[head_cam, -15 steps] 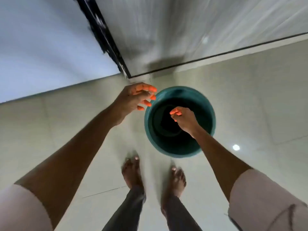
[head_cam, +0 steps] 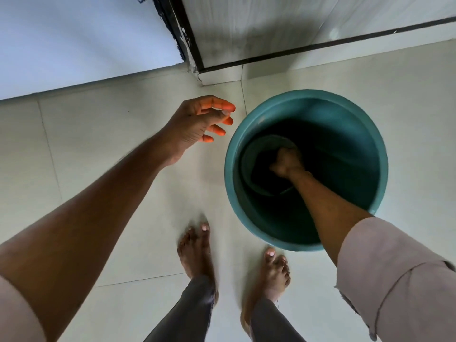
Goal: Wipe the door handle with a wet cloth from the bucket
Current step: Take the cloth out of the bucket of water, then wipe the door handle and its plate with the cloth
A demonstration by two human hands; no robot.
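Note:
A teal bucket (head_cam: 350,119) stands on the pale tiled floor in front of my feet. My right hand (head_cam: 286,162) reaches deep inside it, down near the dark bottom, with the fingers curled; whether it holds a cloth is hidden in the dark. My left hand (head_cam: 199,122) hovers in the air to the left of the bucket's rim, fingers spread and holding nothing. No cloth and no door handle show in the view.
A dark door frame (head_cam: 182,33) and a pale door (head_cam: 283,23) rise behind the bucket, with a white wall (head_cam: 74,40) to the left. My bare feet (head_cam: 197,250) stand on the tiles (head_cam: 111,218) just before the bucket.
My right hand has gone from the bucket's mouth down into its depth. The view has come closer to the bucket, and my left hand has stayed beside the rim.

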